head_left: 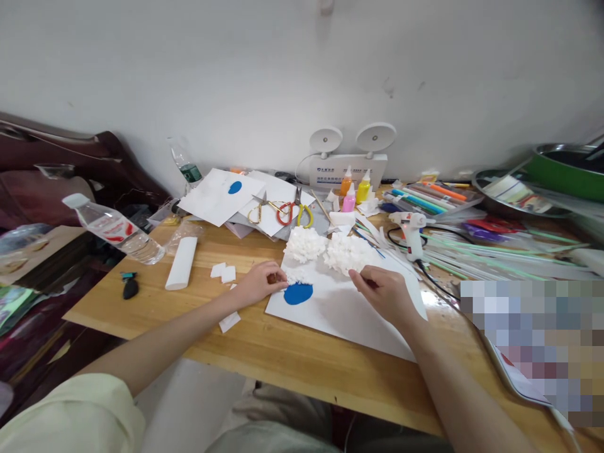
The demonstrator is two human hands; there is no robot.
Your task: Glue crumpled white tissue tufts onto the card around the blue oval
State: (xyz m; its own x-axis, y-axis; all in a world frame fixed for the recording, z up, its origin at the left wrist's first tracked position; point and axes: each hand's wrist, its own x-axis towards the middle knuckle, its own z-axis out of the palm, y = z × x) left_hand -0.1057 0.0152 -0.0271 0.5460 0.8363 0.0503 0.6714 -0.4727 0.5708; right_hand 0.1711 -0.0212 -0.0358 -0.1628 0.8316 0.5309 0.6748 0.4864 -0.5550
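Note:
A sheet of white paper (340,314) lies on the wooden table, with a round patch of blue paint (298,294) near its left edge. Small white bits (297,275) cover the upper rim of the blue. My left hand (259,282) is at that rim, fingers curled together; whatever they pinch is too small to make out. Two fluffy white clumps, one on the left (306,243) and one on the right (346,253), sit at the top of the sheet. By the right clump's lower edge is my right hand (383,290), fingers bent inward, their contents hidden.
Left of the sheet are white paper squares (228,274), a white block (182,263) and a water bottle (116,229). Scissors (304,215), paint bottles (348,199) and another blue-marked sheet (212,200) stand behind. A glue gun (413,234) with its cord is at right.

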